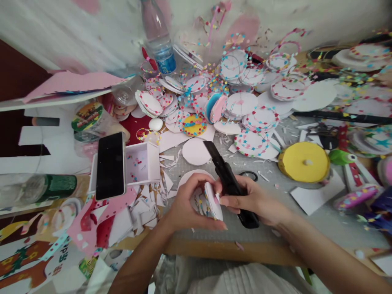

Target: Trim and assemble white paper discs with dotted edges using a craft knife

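Left hand (183, 206) low at centre, over the grey mat (272, 237). Thumb below and fingers above, clamped on a small white piece (214, 206) tipped on edge, dotted trim along its left side. Piece sits between the two hands, near the mat's front edge.

Right hand (260, 202) just beside it, fingers closed round a black cutter (232, 185). Blade points up and left, away from the body. Thumb and fingertips come right up to the piece's right face; whether they pinch it, cannot tell.

Beyond the hands: a plain white disc (196, 151) lies flat near the blade tip. A second disc (192, 175) is partly hidden by the left hand. A dotted disc (252, 143) lies farther right, at the near edge of a crowded heap of trimmed rounds.

Left side: white box (153, 167) with coloured bits inside, phone (110, 165) resting across its left part. Paper scraps (147, 210) littered in front.

Right side: yellow lid (303, 161) with a pale knob, green frog head (341, 157) next to it. At back, a clear bottle (165, 53) stands, blue label.
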Available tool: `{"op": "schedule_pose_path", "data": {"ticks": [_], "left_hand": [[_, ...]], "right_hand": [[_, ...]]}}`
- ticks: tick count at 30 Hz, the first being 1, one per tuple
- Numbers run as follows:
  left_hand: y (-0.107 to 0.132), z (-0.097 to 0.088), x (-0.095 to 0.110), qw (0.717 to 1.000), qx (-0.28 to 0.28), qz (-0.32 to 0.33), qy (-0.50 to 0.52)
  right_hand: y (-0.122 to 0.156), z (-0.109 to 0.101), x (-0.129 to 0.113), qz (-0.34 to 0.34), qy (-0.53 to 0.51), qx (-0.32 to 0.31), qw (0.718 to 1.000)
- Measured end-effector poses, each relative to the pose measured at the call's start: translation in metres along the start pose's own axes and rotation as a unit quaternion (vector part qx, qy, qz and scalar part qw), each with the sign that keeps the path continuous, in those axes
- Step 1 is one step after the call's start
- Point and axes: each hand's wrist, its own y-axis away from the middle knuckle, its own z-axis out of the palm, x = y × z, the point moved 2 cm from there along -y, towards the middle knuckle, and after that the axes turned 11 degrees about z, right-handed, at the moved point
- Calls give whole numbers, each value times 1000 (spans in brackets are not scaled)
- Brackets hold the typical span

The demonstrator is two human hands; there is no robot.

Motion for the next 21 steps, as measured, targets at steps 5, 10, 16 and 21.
{"op": "schedule_pose_path", "data": {"ticks": [5, 10, 16, 21], "left_hand": [[1, 0, 0, 994, -10, 20, -106], [0, 3, 3, 980, -32, 59, -188], [-2, 5, 6, 922, -16, 185, -339], [-1, 7, 7, 856, 3, 270, -440]], "right_hand": [[1, 1, -1, -1, 15, 11, 1000], [1, 0, 1, -5, 37, 14, 999], [0, -3, 5, -1, 46, 36, 998], [0, -3, 2, 3, 54, 49, 997]]}}
